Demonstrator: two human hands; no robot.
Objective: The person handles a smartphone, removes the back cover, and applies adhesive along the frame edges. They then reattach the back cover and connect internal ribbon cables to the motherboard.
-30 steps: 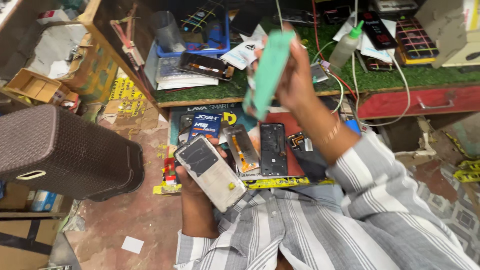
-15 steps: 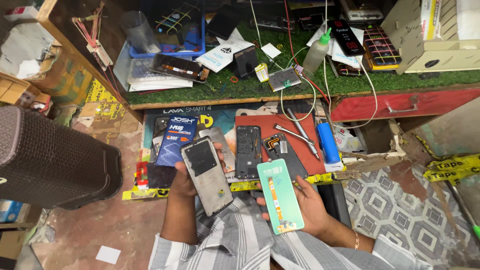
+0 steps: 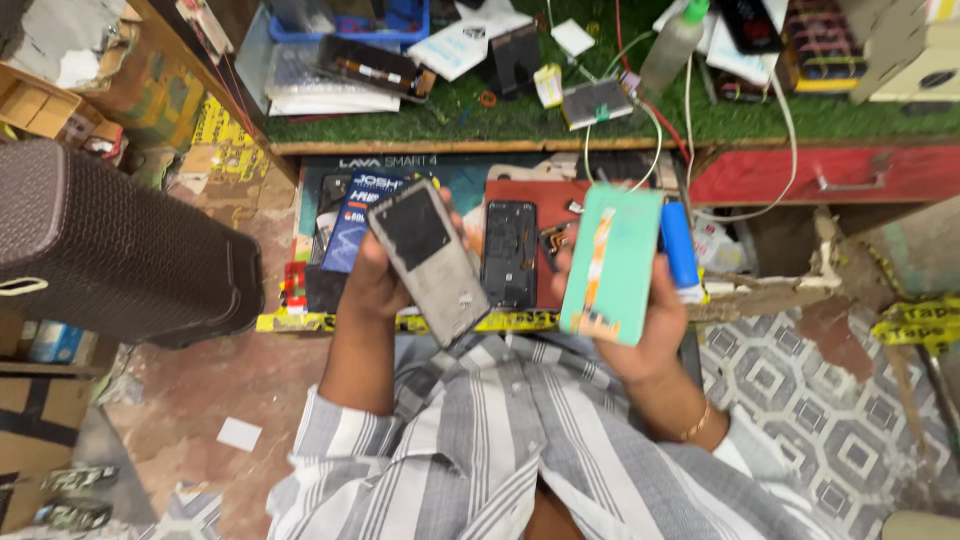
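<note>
Two opened phones lie between cluttered boxes.

Two hands holding two phones, one dark phone lying between them, one blue tube beside it.

This is a small phone repair workshop. The table is covered in green artificial turf and strewn with opened phones, loose screens, a small circuit board, wires and a squeeze bottle. A red drawer sits under its edge. Below, a pulled-out tray holds a stripped phone frame, a blue cylinder and phone packaging. The floor is worn and littered, with cardboard boxes at the left.
</note>
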